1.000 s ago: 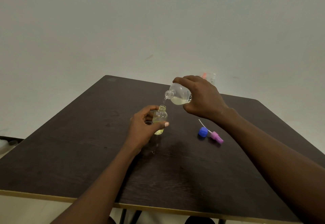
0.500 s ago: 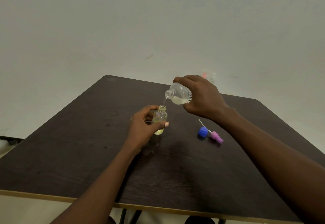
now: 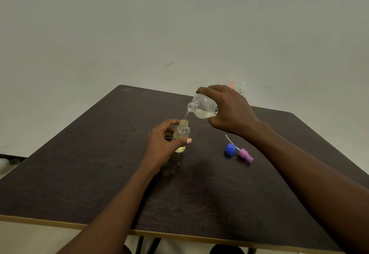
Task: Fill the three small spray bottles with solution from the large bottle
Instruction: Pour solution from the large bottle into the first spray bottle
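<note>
My left hand (image 3: 162, 146) grips a small clear spray bottle (image 3: 182, 132) standing upright and uncapped on the dark table (image 3: 79, 174), with pale yellow liquid in it. My right hand (image 3: 229, 112) holds the large clear bottle (image 3: 203, 107) tipped on its side just above, its open neck pointing left and down. A thin stream runs from that neck into the small bottle's mouth. A purple spray head (image 3: 244, 153) with its white tube lies on the table beside a blue cap (image 3: 230, 149), right of the small bottle.
Behind my right hand, at the table's far edge, stand two more small bottles (image 3: 238, 87), one with an orange top, mostly hidden. The table's near edge runs along the bottom. Some containers (image 3: 8, 164) sit low at the far left.
Both hands hold almost the same pose throughout. The stream keeps flowing from the large bottle into the small one.
</note>
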